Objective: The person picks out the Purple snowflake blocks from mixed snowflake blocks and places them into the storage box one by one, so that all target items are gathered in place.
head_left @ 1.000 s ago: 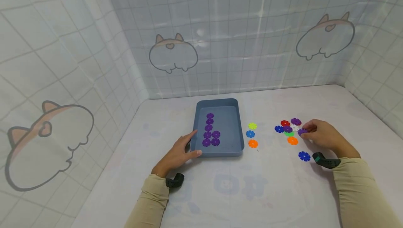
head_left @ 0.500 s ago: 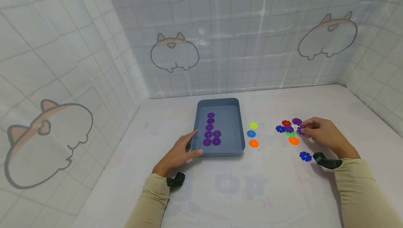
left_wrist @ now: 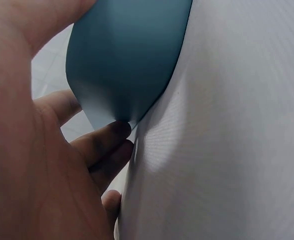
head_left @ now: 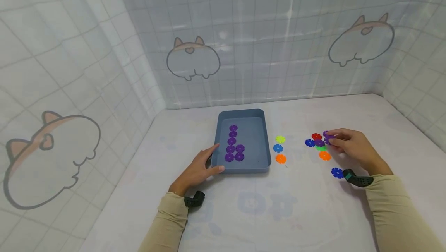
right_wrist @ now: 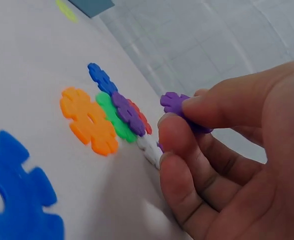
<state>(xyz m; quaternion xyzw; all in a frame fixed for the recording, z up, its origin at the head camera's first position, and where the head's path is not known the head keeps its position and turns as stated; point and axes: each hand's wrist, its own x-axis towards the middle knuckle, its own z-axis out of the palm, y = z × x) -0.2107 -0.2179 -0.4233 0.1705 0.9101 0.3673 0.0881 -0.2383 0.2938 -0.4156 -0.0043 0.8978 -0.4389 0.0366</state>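
Note:
At the near left corner of a blue-grey tray (head_left: 248, 170), my left hand (head_left: 196, 170) holds the walls, thumb on the near side and fingers along the left side. The left wrist view shows fingertips touching the tray's outer wall (left_wrist: 129, 55). Several purple snowflake discs (head_left: 231, 141) lie inside the tray, in a column with two beside its lower end. My right hand (head_left: 355, 147) pinches a purple snowflake disc (right_wrist: 174, 104) between thumb and fingers, raised above the loose pile. Under it lie a white disc (right_wrist: 149, 150) and another purple disc (right_wrist: 128, 112).
Blue (head_left: 310, 143), red (head_left: 316, 136), green (head_left: 321, 148) and orange (head_left: 325, 155) discs lie by the right hand. A dark blue disc (head_left: 337, 173) lies nearer. Yellow (head_left: 280, 139), light blue (head_left: 278, 148) and orange (head_left: 280, 159) discs line the tray's right side.
My right hand has moved a little to the left and lifted the purple snowflake disc it pinches above the pile. The left hand stays on the tray.

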